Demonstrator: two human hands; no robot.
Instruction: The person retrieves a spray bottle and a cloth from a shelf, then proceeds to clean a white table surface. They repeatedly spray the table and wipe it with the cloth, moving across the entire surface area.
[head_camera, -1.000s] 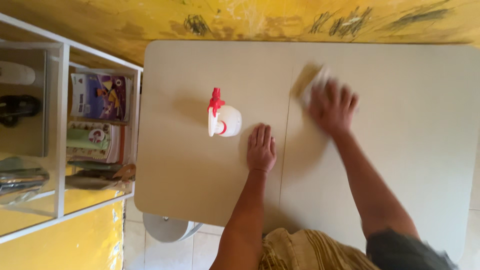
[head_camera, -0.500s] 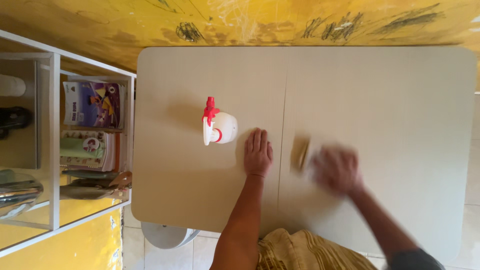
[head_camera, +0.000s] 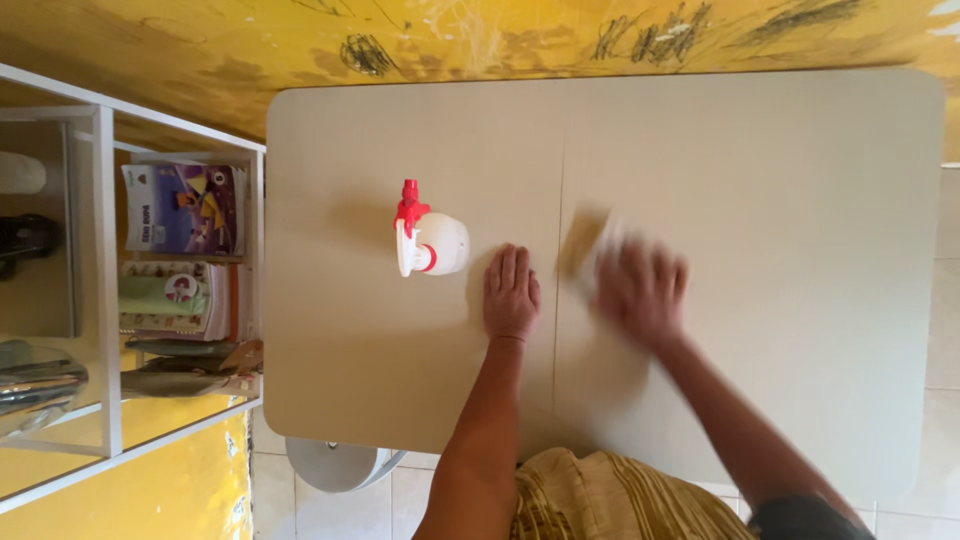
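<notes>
Near the middle of the frame, just right of the seam that runs down the table (head_camera: 780, 200), a yellowish sponge or cloth (head_camera: 584, 243) lies flat on the pale surface. The right hand (head_camera: 640, 292) presses on its lower right part, covering most of it; the hand is blurred, its fingers look loosely spread over the pad, though how tightly they grip it cannot be told. Only the pad's upper left corner shows clear of the hand.

Just left of the seam, the left hand (head_camera: 511, 295) rests palm down on the table, fingers straight and held close together, pointing toward the top of the frame. It holds nothing. The two hands lie near each other with the seam between them.

Left of the left hand, close but not touching, stands a white spray bottle (head_camera: 432, 243) with a red trigger head, seen from above.

Along the top of the frame runs a yellow wall (head_camera: 500, 40) with dark scribbles. At the left edge stands a white shelf (head_camera: 105, 300) holding books (head_camera: 182, 208) and other small items. Below the table's lower left corner a round grey stool (head_camera: 335, 462) shows on the tiled floor.
</notes>
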